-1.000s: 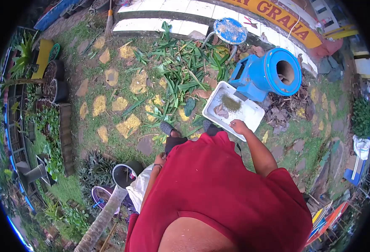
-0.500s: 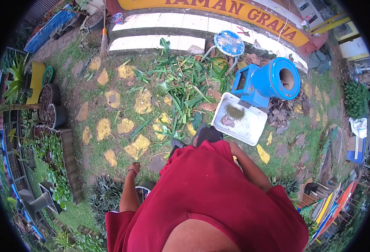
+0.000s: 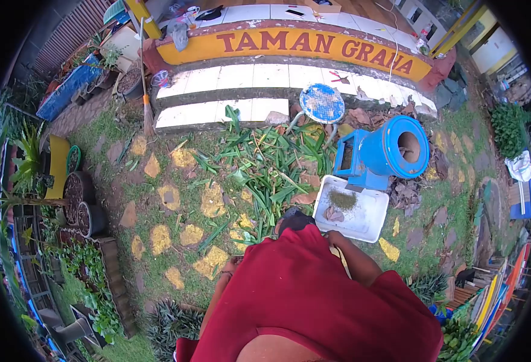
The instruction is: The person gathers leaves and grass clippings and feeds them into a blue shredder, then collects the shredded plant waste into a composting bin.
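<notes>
My left hand (image 3: pixel 232 264) is beside the left edge of my red shirt, partly covered by it, so its fingers do not show clearly. On the other side, my right hand (image 3: pixel 333 238) is low by the shirt hem, close to the near corner of a white plastic tray (image 3: pixel 367 216); its fingers are hidden too. In the tray lie a small heap of green shredded bits (image 3: pixel 342 200) and a dry leaf (image 3: pixel 333 213). A blue chopping machine (image 3: pixel 379 152) with a round drum opening stands just behind the tray.
Long cut green leaves (image 3: pixel 265 166) are strewn on the grass ahead. A round blue-topped stool (image 3: pixel 322 102) stands behind them, before white tiled steps (image 3: pixel 241 81). Red-handled pliers (image 3: pixel 339 77) lie on a step. A broom (image 3: pixel 147 111) leans at the left, near potted plants (image 3: pixel 90 218).
My left arm has moved inward, bringing the hand from out at the side to my shirt. My view has tilted up, showing more of the steps and the lettered wall.
</notes>
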